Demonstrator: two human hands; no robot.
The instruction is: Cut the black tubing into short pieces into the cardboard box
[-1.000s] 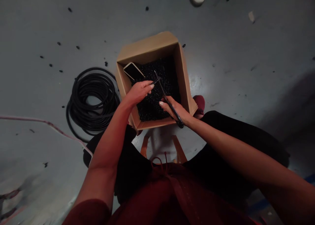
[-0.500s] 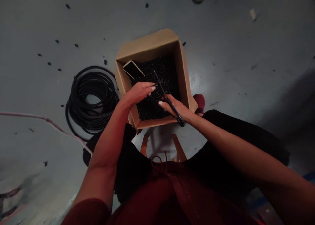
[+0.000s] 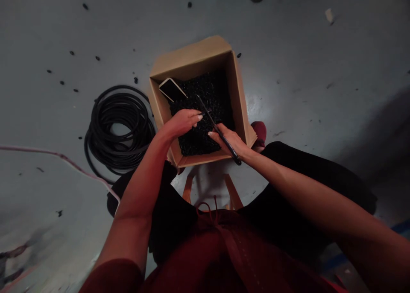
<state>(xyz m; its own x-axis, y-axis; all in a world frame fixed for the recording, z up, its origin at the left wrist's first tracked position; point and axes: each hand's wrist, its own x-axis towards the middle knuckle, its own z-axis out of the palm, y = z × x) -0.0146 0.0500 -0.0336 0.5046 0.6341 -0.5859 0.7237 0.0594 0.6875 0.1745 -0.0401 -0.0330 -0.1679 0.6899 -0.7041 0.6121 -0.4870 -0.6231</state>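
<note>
Over the open cardboard box [image 3: 192, 62], my left hand [image 3: 182, 121] is closed in a pinch on a small black ridged piece [image 3: 203, 113]. My right hand [image 3: 231, 140] is closed on a long, thin, dark tool with a black handle [image 3: 231, 149]; its exact kind is unclear. The slim blade [image 3: 205, 108] points up and left, its middle beside the black piece, and I cannot tell whether they touch. Beneath both hands, a heap of small shiny black pieces [image 3: 221, 88] covers the box's bottom. A phone-like dark rectangle with a pale edge [image 3: 173, 89] leans in the far left corner.
Left of the box lies a coil of black hose or cable [image 3: 120, 130]. Small black bits, such as one piece [image 3: 98, 58], are scattered over the grey floor [image 3: 307, 62]. A pale cord [image 3: 64, 157] runs in from the left. Wooden legs [image 3: 233, 192] stand below the box.
The tool's tip has dropped slightly and shifted left, and the blade sits closer to the black piece. My left hand has moved down a little. The whole view has shifted slightly.
</note>
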